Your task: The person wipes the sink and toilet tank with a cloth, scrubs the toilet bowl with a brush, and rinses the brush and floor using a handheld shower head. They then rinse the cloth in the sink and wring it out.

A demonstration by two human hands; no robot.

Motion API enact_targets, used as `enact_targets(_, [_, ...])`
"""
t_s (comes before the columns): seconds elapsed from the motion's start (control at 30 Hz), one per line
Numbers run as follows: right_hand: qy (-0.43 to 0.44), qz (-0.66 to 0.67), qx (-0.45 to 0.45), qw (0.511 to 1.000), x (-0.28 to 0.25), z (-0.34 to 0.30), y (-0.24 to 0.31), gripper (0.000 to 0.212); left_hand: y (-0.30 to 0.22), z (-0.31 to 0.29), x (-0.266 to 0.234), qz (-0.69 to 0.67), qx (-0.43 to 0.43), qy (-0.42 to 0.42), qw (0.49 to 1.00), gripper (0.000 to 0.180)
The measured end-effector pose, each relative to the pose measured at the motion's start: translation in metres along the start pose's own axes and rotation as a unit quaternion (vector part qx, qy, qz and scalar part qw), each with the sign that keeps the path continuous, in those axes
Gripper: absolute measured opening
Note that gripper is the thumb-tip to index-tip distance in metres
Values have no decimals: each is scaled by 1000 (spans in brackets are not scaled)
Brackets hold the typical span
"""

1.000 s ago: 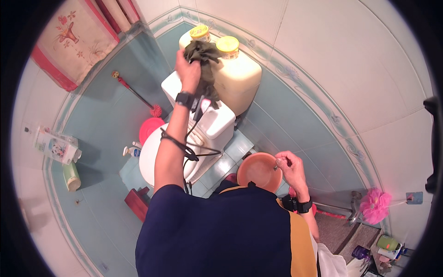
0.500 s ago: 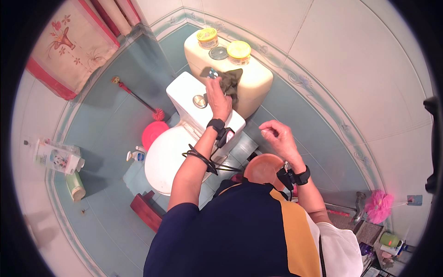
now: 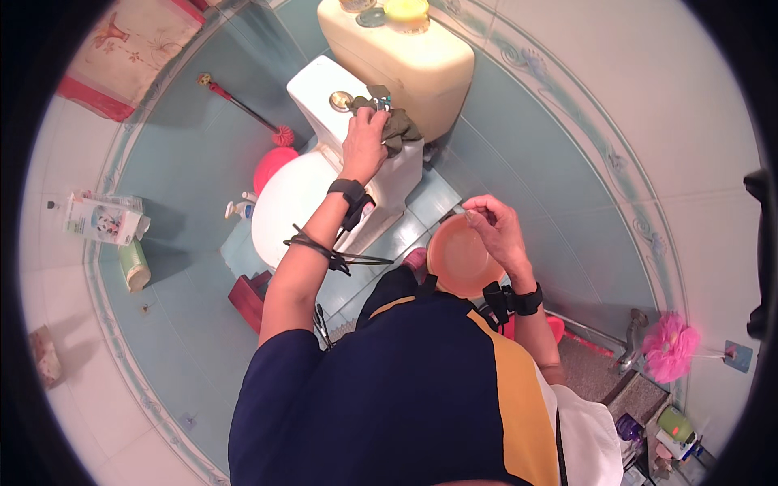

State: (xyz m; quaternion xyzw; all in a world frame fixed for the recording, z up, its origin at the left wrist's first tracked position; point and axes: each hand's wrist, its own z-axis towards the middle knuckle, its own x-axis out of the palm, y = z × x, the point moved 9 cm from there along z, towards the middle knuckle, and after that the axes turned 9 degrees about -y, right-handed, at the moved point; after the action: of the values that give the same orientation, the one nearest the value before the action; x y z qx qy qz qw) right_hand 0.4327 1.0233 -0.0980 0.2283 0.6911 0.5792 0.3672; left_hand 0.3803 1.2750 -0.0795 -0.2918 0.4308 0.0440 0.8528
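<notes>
My left hand (image 3: 365, 147) is closed on a crumpled dark olive cloth (image 3: 399, 130) at the right part of the white toilet tank lid (image 3: 318, 87). A small bluish patterned patch shows on the cloth near my fingertips. The round metal flush button (image 3: 341, 101) sits just left of the cloth. Below the tank lies the white toilet seat lid (image 3: 288, 211), partly under my left forearm. My right hand (image 3: 498, 233) hangs over the orange basin (image 3: 458, 257), its fingers loosely bent and apart, with nothing visible in them.
Behind the toilet stands a cream tank (image 3: 433, 69) with yellow-lidded tubs (image 3: 407, 11) on top. To the left are a red toilet brush (image 3: 281, 134), a red bucket (image 3: 271, 168), a spray bottle (image 3: 239, 210) and a red stool (image 3: 245, 301). A pink bath puff (image 3: 670, 347) hangs at right.
My left hand and the cloth have moved from beside the cream tank onto the toilet tank lid. The view has shifted, with the cream tank higher in it. My right hand is nearer the basin.
</notes>
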Motion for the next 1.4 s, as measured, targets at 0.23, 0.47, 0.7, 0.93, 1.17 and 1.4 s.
enact_targets(0.23, [-13, 30, 41, 999, -24, -46, -42, 11, -1, -60, -16, 18, 5, 24, 1000, 48])
enact_targets(0.47, [-18, 11, 66, 998, -30, -55, -58, 13, 114, 7, -63, -137, -211, -210, 945, 34])
enact_targets(0.7, [0, 6, 88, 996, 5, -29, -49, 13, 63, -6, -1, -11, -100, -91, 991, 37])
enact_targets(0.93, [8, -66, 42, 997, 65, 49, 2, 12, 53, -15, -6, -113, -28, 42, 992, 41])
enact_targets(1.17, [-133, -159, -34, 978, 77, 120, 128, 37, 59, -14, -5, -147, -17, 145, 978, 47])
enact_targets(1.4, [-268, -262, -128, 918, 55, 195, 205, 78, 117, 4, -11, -306, -170, 103, 931, 44])
